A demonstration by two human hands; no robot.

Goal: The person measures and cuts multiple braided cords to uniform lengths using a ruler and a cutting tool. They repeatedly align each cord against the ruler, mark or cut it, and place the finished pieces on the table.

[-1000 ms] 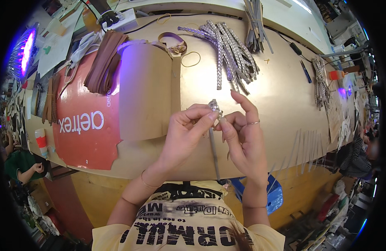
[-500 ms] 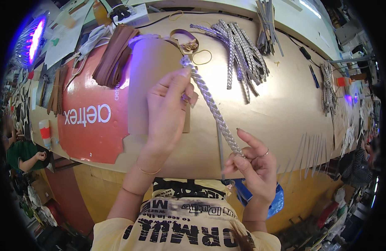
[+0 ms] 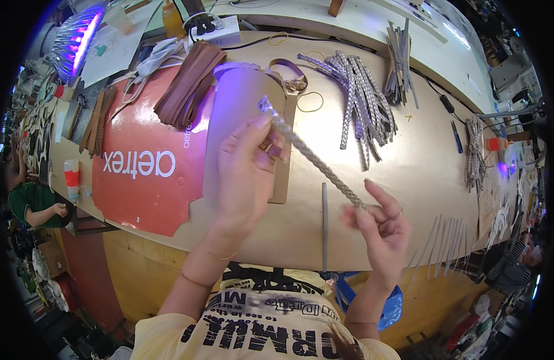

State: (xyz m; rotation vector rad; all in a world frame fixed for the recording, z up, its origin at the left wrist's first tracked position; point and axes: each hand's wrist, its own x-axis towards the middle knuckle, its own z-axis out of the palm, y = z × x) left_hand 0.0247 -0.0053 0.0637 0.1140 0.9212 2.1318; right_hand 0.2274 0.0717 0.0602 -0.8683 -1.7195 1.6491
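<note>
A silvery-grey braided strap (image 3: 317,161) slants between my two hands above the table. My left hand (image 3: 248,159) is closed on its upper end, thumb against the fingers, and a short knotted tip pokes out beyond. At the lower end my right hand (image 3: 380,225) pinches the braid between thumb and fingers, with the index finger raised. Behind my left hand lies a tan cardboard piece (image 3: 241,90). A single flat grey strip (image 3: 325,228) rests on the table between my forearms.
Several finished braids (image 3: 364,99) lie in a pile at the back, beside a bundle of grey strips (image 3: 398,72). Brown strips (image 3: 190,84) sit on a red board (image 3: 145,198). Loose thin strips (image 3: 448,240) lie at the right edge. A coworker's hand (image 3: 61,209) shows far left.
The braid has turned to a flatter slant and looks narrower, as if twisted edge-on. My right hand has shifted right and slightly up; the whole view has shifted a little.
</note>
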